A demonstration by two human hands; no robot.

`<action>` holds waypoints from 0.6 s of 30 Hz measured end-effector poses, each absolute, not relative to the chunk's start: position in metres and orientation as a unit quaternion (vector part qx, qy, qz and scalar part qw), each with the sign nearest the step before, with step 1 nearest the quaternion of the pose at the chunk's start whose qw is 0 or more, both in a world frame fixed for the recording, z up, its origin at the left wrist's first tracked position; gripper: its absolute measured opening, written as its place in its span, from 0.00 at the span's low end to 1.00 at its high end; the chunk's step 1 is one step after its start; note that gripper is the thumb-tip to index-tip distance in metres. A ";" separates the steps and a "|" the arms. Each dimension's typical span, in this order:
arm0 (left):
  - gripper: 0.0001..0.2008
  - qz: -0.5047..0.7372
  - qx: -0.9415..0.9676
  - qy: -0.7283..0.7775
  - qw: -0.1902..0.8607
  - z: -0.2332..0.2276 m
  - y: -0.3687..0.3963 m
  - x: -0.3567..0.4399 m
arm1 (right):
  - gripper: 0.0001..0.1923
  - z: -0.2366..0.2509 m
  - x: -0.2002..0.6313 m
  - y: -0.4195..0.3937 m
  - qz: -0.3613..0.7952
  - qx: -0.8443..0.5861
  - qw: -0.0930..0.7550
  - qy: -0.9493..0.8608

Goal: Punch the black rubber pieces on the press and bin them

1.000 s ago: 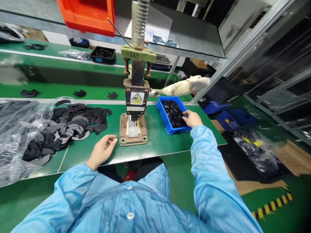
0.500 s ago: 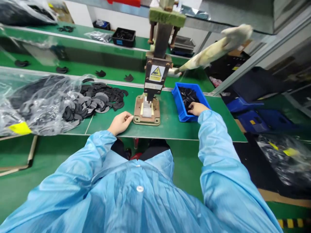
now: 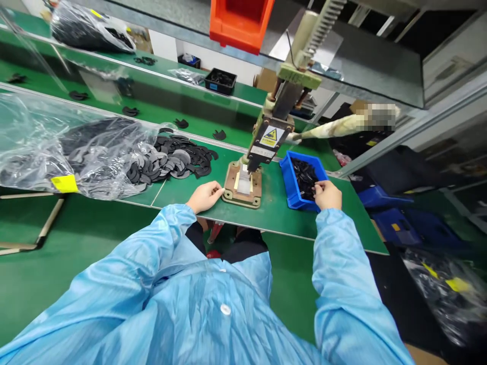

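My left hand (image 3: 206,196) rests on the green bench, its fingers curled together and the tips at the left corner of the press base plate (image 3: 228,194). Whatever those fingers hold, if anything, is hidden. At the right rim of a blue bin (image 3: 291,188), my right hand (image 3: 327,195) is closed in a pinch, with dark material by its fingertips that I cannot make out. Small black parts (image 3: 303,175) fill the bin. Between my hands stands the hand press (image 3: 268,137), its ram low over a pale metal block (image 3: 244,186) on the base.
Flat black curved pieces (image 3: 182,159) lie heaped left of the press, spilling from a clear plastic bag (image 3: 95,162). A wrapped lever (image 3: 331,128) reaches out to the right. Behind the bench, several dark pieces lie on a green strip. An orange bin (image 3: 240,23) sits overhead.
The view has shifted and tilted. My right hand has drawn back from among the black parts to the bin's right edge, fingers pinched. My left hand stays beside the press base.
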State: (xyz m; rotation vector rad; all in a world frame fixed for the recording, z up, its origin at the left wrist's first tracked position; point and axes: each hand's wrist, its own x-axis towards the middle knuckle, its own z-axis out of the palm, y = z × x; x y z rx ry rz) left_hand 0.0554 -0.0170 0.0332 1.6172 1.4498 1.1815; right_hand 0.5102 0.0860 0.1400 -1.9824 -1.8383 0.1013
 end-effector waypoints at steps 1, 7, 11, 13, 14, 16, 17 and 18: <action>0.10 0.449 0.625 0.549 0.326 0.034 -0.017 0.055 | 0.25 0.141 0.504 0.079 0.053 -0.710 0.254 -0.655; 0.11 0.447 0.652 0.530 0.307 0.029 -0.019 0.053 | 0.25 0.127 0.427 0.012 0.197 -0.610 0.431 -0.635; 0.12 0.453 0.655 0.514 0.318 0.029 -0.023 0.054 | 0.22 0.105 0.363 -0.040 0.297 -0.534 0.464 -0.641; 0.13 0.455 0.652 0.511 0.326 0.032 -0.025 0.054 | 0.20 0.096 0.340 -0.059 0.339 -0.505 0.467 -0.642; 0.14 0.455 0.648 0.512 0.332 0.034 -0.026 0.053 | 0.20 0.092 0.331 -0.065 0.358 -0.493 0.466 -0.642; 0.15 0.458 0.633 0.517 0.350 0.037 -0.028 0.053 | 0.18 0.087 0.320 -0.073 0.386 -0.471 0.463 -0.644; 0.16 0.463 0.624 0.517 0.359 0.039 -0.029 0.053 | 0.17 0.085 0.317 -0.075 0.396 -0.463 0.462 -0.645; 0.16 0.469 0.616 0.516 0.367 0.040 -0.031 0.053 | 0.17 0.083 0.315 -0.076 0.403 -0.456 0.461 -0.646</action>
